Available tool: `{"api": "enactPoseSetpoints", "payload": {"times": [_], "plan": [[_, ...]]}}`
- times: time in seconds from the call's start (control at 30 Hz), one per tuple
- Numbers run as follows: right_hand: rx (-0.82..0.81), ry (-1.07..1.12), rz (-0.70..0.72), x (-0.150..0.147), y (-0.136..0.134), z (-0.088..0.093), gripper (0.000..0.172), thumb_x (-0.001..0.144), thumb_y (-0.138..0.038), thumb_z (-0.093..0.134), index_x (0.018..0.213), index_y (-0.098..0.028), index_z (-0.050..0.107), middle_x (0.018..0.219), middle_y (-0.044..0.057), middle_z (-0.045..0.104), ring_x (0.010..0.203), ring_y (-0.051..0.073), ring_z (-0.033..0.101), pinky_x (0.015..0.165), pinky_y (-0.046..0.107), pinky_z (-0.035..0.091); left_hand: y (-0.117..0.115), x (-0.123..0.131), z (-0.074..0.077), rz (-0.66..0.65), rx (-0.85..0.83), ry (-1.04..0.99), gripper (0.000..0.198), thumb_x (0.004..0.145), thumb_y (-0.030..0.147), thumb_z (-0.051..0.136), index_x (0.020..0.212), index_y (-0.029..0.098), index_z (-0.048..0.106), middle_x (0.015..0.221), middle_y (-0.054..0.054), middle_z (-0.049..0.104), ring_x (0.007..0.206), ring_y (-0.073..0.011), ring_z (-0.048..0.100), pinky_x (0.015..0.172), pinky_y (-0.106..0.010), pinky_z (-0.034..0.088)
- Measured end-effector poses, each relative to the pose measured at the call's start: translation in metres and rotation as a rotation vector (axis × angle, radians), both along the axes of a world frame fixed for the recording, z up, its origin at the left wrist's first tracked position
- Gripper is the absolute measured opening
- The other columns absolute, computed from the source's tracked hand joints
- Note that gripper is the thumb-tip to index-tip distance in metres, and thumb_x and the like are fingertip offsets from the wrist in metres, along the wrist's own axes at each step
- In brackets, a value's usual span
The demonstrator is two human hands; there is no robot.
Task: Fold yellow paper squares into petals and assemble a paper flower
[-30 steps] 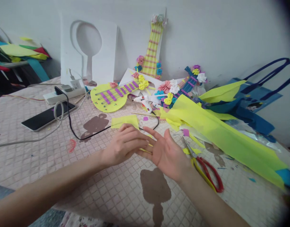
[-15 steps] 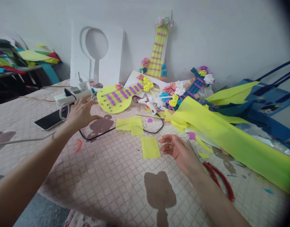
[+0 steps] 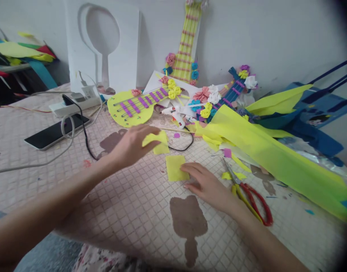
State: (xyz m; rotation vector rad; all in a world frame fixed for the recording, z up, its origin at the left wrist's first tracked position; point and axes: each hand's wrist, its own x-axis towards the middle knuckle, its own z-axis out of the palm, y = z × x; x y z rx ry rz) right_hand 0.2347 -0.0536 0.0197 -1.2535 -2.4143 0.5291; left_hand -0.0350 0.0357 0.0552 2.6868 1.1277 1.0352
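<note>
My left hand (image 3: 135, 145) is over two overlapping yellow paper squares (image 3: 161, 145), its thumb and fingers apart with yellow paper showing between them. It covers part of the left square. My right hand (image 3: 208, 183) rests its fingertips on the right edge of a single yellow paper square (image 3: 175, 168), which lies flat on the quilted table cover. The right thumb stands apart from the fingers, below the square's corner. To the right of that hand lie scissors (image 3: 248, 198) with red and yellow handles, their blades pointing away from me.
A yellow paper guitar (image 3: 133, 109) and a white glue gun (image 3: 175, 114) lie further back. At right stretches a long yellow paper sheet (image 3: 264, 158). A black phone (image 3: 56, 132), white power strip (image 3: 74, 105) and loose cables are at left. A white cut-out board (image 3: 119, 71) leans on the wall.
My left hand has moved right, from near the power strip to the overlapping squares. My right hand has come left slightly onto the single square's edge. The view has shifted a little.
</note>
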Motion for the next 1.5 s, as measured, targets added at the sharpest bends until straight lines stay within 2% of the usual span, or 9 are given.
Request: {"api": "enactPoseSetpoints", "payload": {"times": [0.17,0.27,0.4,0.5,0.67,0.83,1.0,1.13,1.5], "plan": [[0.099,-0.107,0.082,0.003,-0.003,-0.010,0.038,0.088,-0.009,0.045,0.125,-0.018,0.050,0.131,0.010,0.054,0.124,0.021,0.047,0.106,0.043,0.039,-0.020,0.039,-0.018,-0.322,-0.091,0.008,0.018,0.090,0.024,0.053,0.104,0.015,0.060,0.099,-0.008,0.068,0.095,-0.0199,0.061,0.086,-0.036,0.045],[0.197,-0.101,0.070,0.003,-0.003,-0.015,0.031,0.090,-0.011,0.045,0.118,-0.017,0.054,0.126,0.010,0.058,0.122,0.022,0.049,0.104,0.043,0.041,-0.024,0.039,-0.030,-0.395,-0.166,-0.016,0.020,0.090,0.025,0.053,0.107,0.017,0.060,0.102,-0.008,0.067,0.098,-0.0201,0.060,0.088,-0.036,0.044],[0.277,-0.053,0.026,-0.003,0.000,-0.021,0.020,0.090,-0.014,0.048,0.108,-0.016,0.057,0.115,0.010,0.064,0.115,0.022,0.054,0.098,0.042,0.045,-0.030,0.035,-0.041,-0.498,-0.263,0.011,0.041,0.083,0.044,0.062,0.114,0.018,0.058,0.111,-0.010,0.064,0.105,-0.0229,0.056,0.093,-0.038,0.042],[0.310,0.032,-0.042,-0.007,-0.001,-0.020,0.017,0.089,-0.011,0.049,0.102,-0.017,0.058,0.107,0.010,0.066,0.109,0.021,0.056,0.095,0.040,0.047,-0.038,0.040,-0.046,-0.492,-0.231,0.048,0.053,0.075,0.049,0.068,0.116,0.017,0.057,0.116,-0.011,0.062,0.109,-0.0253,0.054,0.095,-0.040,0.040],[0.317,0.111,-0.051,-0.006,-0.009,-0.015,0.022,0.083,-0.004,0.049,0.099,-0.019,0.055,0.105,0.009,0.065,0.106,0.021,0.055,0.092,0.041,0.047,-0.044,0.045,-0.051,-0.371,-0.184,0.026,0.008,0.087,0.017,0.054,0.091,0.016,0.061,0.100,-0.005,0.065,0.095,-0.0176,0.056,0.088,-0.035,0.040],[0.160,0.061,0.009,-0.001,-0.012,-0.015,0.041,0.076,-0.002,0.052,0.115,-0.016,0.049,0.115,0.012,0.059,0.111,0.024,0.049,0.095,0.044,0.044,-0.038,0.040,-0.053,-0.468,-0.201,0.061,0.010,0.087,0.014,0.052,0.085,0.017,0.061,0.093,-0.003,0.067,0.091,-0.0167,0.056,0.089,-0.035,0.038],[0.174,0.131,0.006,0.002,-0.009,-0.016,0.021,0.085,-0.006,0.047,0.098,-0.018,0.058,0.101,0.009,0.062,0.100,0.021,0.052,0.088,0.040,0.046,-0.035,0.040,-0.052,-0.518,-0.269,0.063,0.011,0.085,0.013,0.053,0.083,0.018,0.062,0.092,-0.003,0.068,0.090,-0.0160,0.057,0.089,-0.034,0.037],[0.148,0.202,-0.045,0.003,-0.009,-0.014,0.017,0.087,-0.010,0.048,0.092,-0.020,0.061,0.089,0.007,0.062,0.089,0.020,0.054,0.078,0.036,0.047,-0.034,0.039,-0.048,-0.523,-0.346,0.015,0.009,0.084,0.015,0.054,0.084,0.017,0.063,0.090,-0.004,0.068,0.089,-0.0163,0.059,0.088,-0.034,0.040],[-0.137,0.323,-0.199,-0.004,-0.006,-0.013,0.004,0.086,-0.021,0.055,0.086,-0.021,0.060,0.083,0.003,0.059,0.080,0.017,0.056,0.070,0.030,0.047,-0.032,0.041,-0.046,-0.525,-0.464,-0.018,0.013,0.087,0.020,0.054,0.081,0.015,0.064,0.088,-0.006,0.067,0.082,-0.0152,0.060,0.080,-0.031,0.045]]}}
